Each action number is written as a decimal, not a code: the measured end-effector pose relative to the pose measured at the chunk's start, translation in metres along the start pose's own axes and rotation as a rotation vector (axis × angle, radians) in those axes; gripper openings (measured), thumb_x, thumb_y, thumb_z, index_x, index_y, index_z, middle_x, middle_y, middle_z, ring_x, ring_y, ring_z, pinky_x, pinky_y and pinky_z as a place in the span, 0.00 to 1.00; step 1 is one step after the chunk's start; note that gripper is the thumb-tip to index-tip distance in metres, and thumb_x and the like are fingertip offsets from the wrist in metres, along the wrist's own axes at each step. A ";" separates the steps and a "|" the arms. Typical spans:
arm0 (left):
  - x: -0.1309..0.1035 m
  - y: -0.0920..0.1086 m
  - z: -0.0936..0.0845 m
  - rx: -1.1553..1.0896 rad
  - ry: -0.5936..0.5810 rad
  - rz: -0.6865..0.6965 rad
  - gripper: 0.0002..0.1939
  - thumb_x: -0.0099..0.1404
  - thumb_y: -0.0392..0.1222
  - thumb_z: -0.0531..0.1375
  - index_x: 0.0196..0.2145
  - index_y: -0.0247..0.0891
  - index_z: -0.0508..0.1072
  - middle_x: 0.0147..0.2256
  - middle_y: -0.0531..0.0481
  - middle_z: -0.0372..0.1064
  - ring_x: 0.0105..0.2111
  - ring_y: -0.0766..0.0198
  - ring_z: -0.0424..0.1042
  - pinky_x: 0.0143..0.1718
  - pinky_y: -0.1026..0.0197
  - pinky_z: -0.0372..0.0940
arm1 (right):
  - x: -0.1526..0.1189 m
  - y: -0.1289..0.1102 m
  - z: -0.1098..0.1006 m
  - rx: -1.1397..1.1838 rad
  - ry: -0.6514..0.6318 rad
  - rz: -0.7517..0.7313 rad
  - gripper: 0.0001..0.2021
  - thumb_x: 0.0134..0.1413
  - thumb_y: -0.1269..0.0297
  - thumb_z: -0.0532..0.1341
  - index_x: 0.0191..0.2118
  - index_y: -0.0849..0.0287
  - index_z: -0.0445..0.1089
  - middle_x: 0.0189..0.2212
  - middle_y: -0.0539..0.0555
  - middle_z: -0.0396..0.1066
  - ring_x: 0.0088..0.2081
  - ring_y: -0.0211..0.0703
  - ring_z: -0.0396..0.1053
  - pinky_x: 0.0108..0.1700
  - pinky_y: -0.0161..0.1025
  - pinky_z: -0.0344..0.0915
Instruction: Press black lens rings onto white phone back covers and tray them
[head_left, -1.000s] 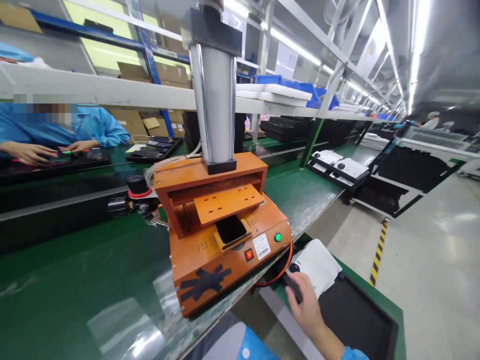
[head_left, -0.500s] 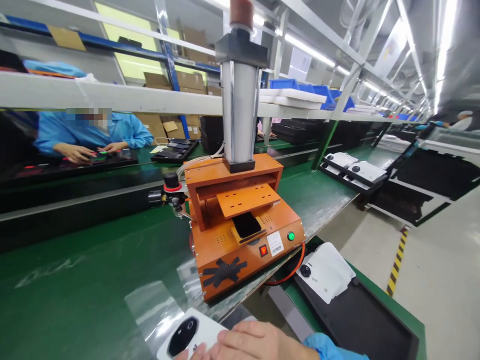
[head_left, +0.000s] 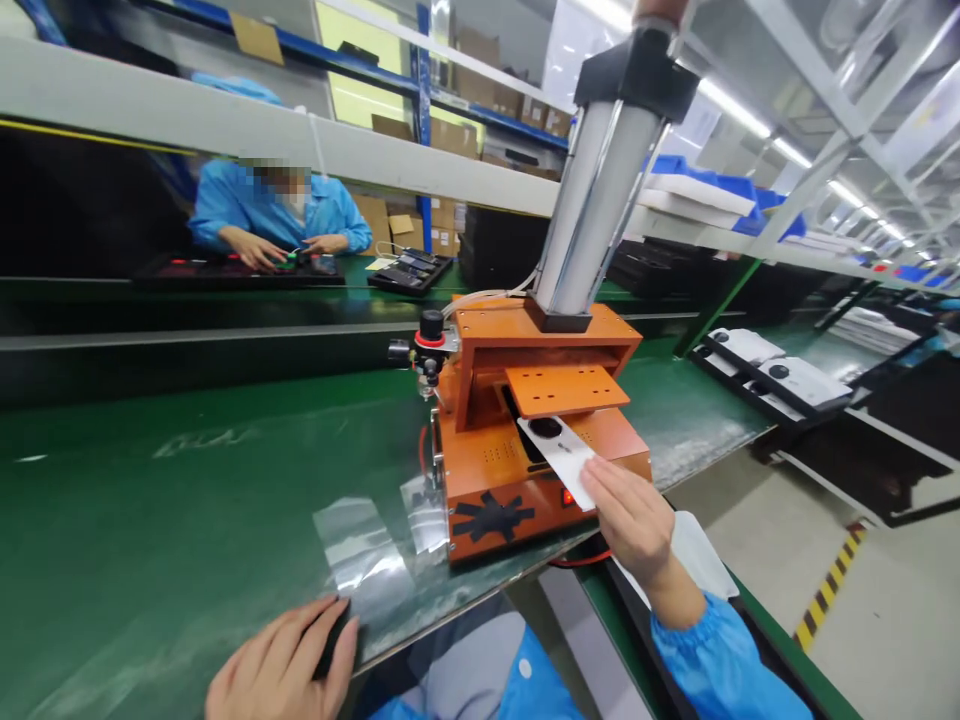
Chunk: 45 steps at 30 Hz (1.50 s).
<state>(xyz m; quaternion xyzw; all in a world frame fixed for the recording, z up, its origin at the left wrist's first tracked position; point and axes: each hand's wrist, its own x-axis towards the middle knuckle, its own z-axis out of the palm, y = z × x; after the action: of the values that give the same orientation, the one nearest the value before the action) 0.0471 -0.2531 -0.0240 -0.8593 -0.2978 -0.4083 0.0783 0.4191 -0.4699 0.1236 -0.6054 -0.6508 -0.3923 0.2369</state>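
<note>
My right hand (head_left: 634, 515) grips the lower end of a white panel with a black round camera area (head_left: 559, 455). The panel's upper end lies under the raised orange plate (head_left: 568, 390) of the orange press (head_left: 547, 500), over the dark bed. At the bottom left, my left hand (head_left: 289, 660) is closed around a small black object (head_left: 330, 640), mostly hidden by the fingers, at the green table (head_left: 187, 520). Clear film sheets (head_left: 360, 545) lie just beyond it, left of the press.
Across the bench a person in blue (head_left: 281, 215) handles small parts. White panels (head_left: 806, 380) sit in black trays at the right. Below the table edge, a white stack (head_left: 701, 555) is partly behind my right arm. A metal beam (head_left: 375, 165) crosses above.
The white panel has gone from the table's front edge to the press, held in my right hand. My left hand now shows at the bottom left with the black object. The view has shifted.
</note>
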 end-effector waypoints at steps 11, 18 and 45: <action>0.000 0.006 -0.006 0.030 0.012 -0.001 0.09 0.66 0.40 0.65 0.44 0.43 0.79 0.41 0.51 0.82 0.41 0.56 0.77 0.46 0.55 0.62 | 0.044 0.041 0.073 -0.089 -0.131 -0.013 0.18 0.65 0.77 0.57 0.56 0.58 0.75 0.49 0.58 0.80 0.50 0.48 0.79 0.53 0.45 0.74; -0.003 0.006 -0.005 0.060 0.051 0.003 0.09 0.62 0.39 0.68 0.42 0.43 0.80 0.41 0.50 0.81 0.41 0.53 0.75 0.44 0.54 0.63 | 0.052 0.035 0.063 -0.126 -0.202 0.001 0.14 0.66 0.76 0.57 0.49 0.61 0.78 0.45 0.58 0.82 0.46 0.49 0.79 0.48 0.43 0.75; 0.094 0.125 0.041 -0.735 -0.245 -0.500 0.47 0.66 0.56 0.65 0.74 0.45 0.48 0.69 0.37 0.54 0.69 0.44 0.57 0.69 0.39 0.56 | -0.042 0.011 0.033 0.019 0.207 0.724 0.20 0.67 0.65 0.56 0.62 0.58 0.68 0.59 0.65 0.68 0.62 0.56 0.66 0.65 0.59 0.63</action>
<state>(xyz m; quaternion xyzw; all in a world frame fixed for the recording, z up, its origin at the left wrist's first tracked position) 0.1918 -0.2968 0.0337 -0.7738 -0.3387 -0.3885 -0.3682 0.4420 -0.4696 0.0745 -0.7512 -0.3709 -0.3362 0.4301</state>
